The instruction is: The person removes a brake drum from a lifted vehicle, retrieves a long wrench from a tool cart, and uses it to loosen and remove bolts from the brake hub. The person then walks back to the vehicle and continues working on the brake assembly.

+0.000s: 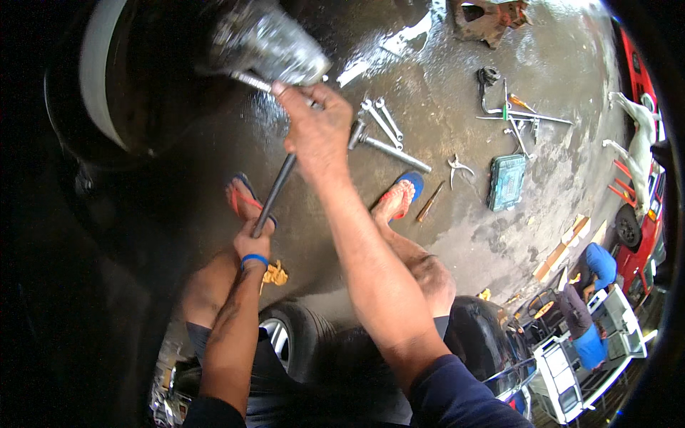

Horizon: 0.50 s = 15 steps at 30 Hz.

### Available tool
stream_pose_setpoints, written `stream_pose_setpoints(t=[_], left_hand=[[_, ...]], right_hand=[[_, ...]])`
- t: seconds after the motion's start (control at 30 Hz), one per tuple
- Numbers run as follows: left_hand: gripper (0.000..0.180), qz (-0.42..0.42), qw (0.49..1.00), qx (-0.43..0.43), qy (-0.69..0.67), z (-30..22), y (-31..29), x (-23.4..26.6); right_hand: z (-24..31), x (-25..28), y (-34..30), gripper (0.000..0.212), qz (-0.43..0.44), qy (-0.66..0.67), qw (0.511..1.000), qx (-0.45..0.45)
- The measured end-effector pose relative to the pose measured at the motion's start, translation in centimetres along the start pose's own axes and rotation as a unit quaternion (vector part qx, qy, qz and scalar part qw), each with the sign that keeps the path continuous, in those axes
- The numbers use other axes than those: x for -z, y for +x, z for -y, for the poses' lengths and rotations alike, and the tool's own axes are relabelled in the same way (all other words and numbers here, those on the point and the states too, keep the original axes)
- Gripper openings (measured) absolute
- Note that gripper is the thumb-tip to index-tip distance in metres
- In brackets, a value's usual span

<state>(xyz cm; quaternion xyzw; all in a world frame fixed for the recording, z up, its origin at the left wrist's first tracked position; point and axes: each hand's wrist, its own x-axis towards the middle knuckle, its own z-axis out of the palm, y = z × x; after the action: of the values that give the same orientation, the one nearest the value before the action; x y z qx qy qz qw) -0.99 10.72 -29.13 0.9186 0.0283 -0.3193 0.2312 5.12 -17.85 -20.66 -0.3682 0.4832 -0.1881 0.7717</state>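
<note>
My left hand (255, 241), with a blue band at its wrist, is closed round the lower end of a dark metal bar (277, 191). The bar slants up to my right hand (319, 125). My right hand has its fingers curled round a silver metal rod (251, 80), which points up and left; the palm hides where rod and bar meet. Just above the fingers is a shiny silver part (275, 43), blurred, its kind unclear. Beyond my right hand a hammer (392, 153) and two wrenches (383, 123) lie on the wet floor.
Pliers (458, 168), a pointed tool (430, 202), a teal tool case (506, 182) and an orange-handled screwdriver (523, 104) lie to the right. A rusty metal part (489, 25) is at the far edge. A tyre (308, 342) is close behind my legs. People (599, 265) and a red car (637, 262) are farther right.
</note>
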Motion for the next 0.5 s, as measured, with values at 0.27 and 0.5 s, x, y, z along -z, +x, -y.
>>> stream_pose_setpoints(t=[0.27, 0.5], left_hand=[[0.017, -0.027, 0.986, -0.160, 0.047, -5.6, 3.0, 1.2], [0.019, 0.055, 0.972, -0.212, 0.081, -3.3, 4.7, 2.5]], right_hand=[[0.4, 1.0, 0.4, 0.023, 0.070, 0.054, 0.994, -0.059], [0.1, 1.2, 0.1, 0.017, 0.087, 0.104, 0.986, -0.099]])
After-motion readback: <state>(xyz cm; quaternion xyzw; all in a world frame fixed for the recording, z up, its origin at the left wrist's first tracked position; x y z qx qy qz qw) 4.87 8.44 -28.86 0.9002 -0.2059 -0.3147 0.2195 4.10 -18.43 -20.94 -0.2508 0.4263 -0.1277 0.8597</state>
